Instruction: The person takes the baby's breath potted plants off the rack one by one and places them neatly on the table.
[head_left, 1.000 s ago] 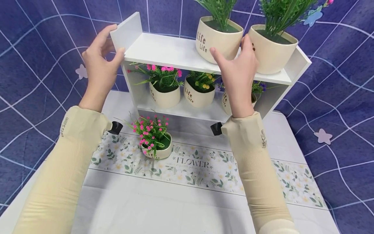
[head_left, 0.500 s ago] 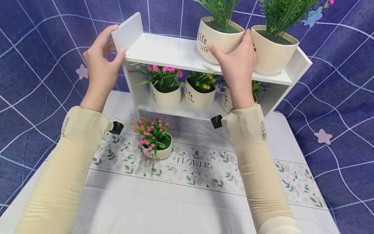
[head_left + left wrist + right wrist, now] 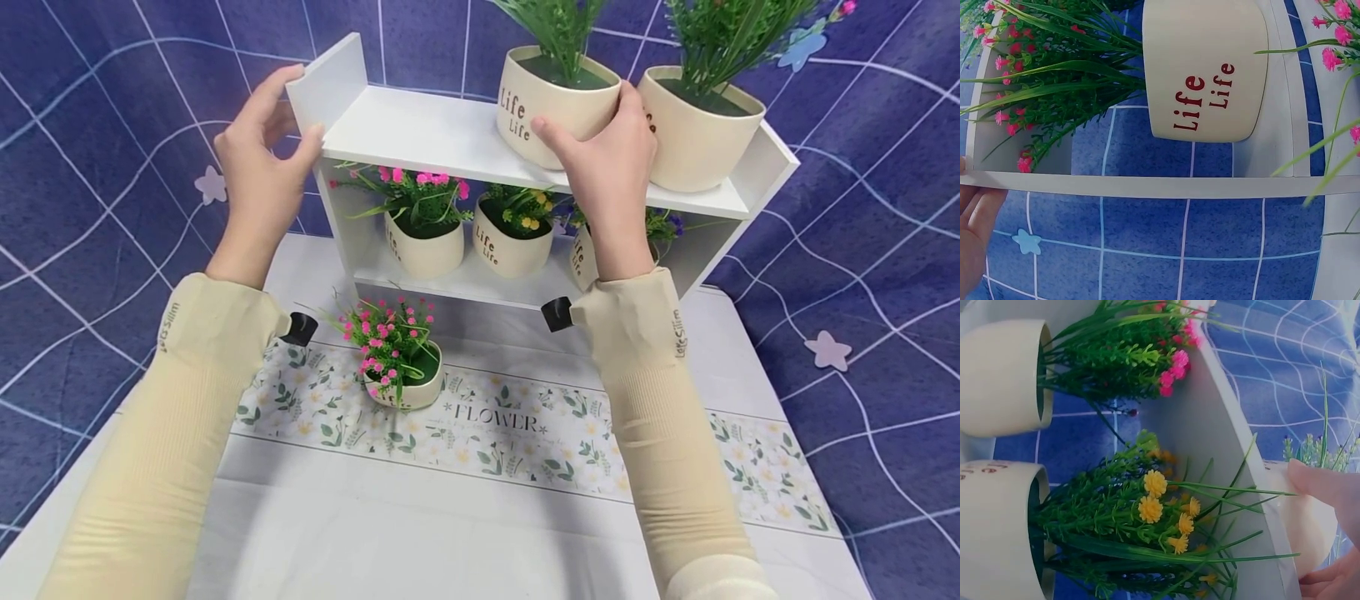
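1. Thumb and fingers of my right hand (image 3: 617, 162) curl round a rounded cream pot (image 3: 536, 121) with brown "Life Life" lettering and tall green leaves. It stands upright on the top board of a white, flat-panelled, 2-tier shelf (image 3: 420, 125), near the front edge. My hand covers part of the base, so I cannot tell whether all of it rests there.
2. My left hand (image 3: 258, 167) pinches the shelf's left end panel between thumb and fingers, and carries no pot.
3. My grip sits on the right part of the pot only, so a quick sideways push could tip it, and a pull towards me could bring its base over the edge.
4. A 2nd cream pot with dense greenery (image 3: 697, 146) stands just right of my fingers; opening them wide might knock it.
5. If my left hand pushes or drags the panel, the shelf could shift and set the pots rocking, including the 3 flowering cream pots (image 3: 513, 250) on the lower board.
6. A cream pot with small pink blossoms (image 3: 411, 393) sits on the white table (image 3: 420, 525) in front of the shelf; anything dropped leftwards might hit it.
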The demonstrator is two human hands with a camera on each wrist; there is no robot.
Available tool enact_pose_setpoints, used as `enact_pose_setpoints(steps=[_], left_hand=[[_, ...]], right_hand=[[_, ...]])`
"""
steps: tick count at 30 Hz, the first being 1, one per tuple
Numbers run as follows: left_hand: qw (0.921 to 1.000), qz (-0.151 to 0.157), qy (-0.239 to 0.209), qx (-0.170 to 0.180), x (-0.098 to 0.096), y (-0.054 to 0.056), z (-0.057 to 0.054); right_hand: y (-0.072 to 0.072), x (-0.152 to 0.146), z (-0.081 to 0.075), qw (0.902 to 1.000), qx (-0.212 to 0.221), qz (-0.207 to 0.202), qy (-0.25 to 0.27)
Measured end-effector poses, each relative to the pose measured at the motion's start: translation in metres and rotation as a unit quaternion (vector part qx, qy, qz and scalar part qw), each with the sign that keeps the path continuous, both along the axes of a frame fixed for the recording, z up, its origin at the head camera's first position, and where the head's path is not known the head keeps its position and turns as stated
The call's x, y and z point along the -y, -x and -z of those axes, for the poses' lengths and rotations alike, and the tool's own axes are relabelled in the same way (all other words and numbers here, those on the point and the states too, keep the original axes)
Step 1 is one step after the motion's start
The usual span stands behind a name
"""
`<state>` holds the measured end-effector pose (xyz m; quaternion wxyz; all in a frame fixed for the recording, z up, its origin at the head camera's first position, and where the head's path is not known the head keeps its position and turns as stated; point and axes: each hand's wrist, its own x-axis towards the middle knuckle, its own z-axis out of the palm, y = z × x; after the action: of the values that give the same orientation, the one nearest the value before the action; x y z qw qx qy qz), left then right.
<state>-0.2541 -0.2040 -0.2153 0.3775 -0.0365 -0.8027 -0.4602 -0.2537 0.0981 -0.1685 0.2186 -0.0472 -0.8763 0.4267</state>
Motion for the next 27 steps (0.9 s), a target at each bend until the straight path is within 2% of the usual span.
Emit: enact_pose_setpoints(steps=[4,13,21,27], left_hand=[[1.0000,0.000,0.001,-0.002,0.000,0.000,0.001],[1.0000,0.002,0.002,-0.005,0.000,0.000,0.001],[1.0000,0.001,-0.001,-0.004,-0.001,0.000,0.001],[1.0000,-0.001,-0.001,-0.005,-0.001,0.000,0.001]], right_hand=[[-0.003,-0.002,0.002,0.9997,-0.012,-0.021,0.008],[-0.013,-0.001,0.006,0.9951,-0.070,-0.061,0.036],[-0.025,0.002,0.011,0.9815,-0.117,-0.116,0.098],[-0.033,0.004,0.016,0.9754,-0.133,-0.132,0.116]])
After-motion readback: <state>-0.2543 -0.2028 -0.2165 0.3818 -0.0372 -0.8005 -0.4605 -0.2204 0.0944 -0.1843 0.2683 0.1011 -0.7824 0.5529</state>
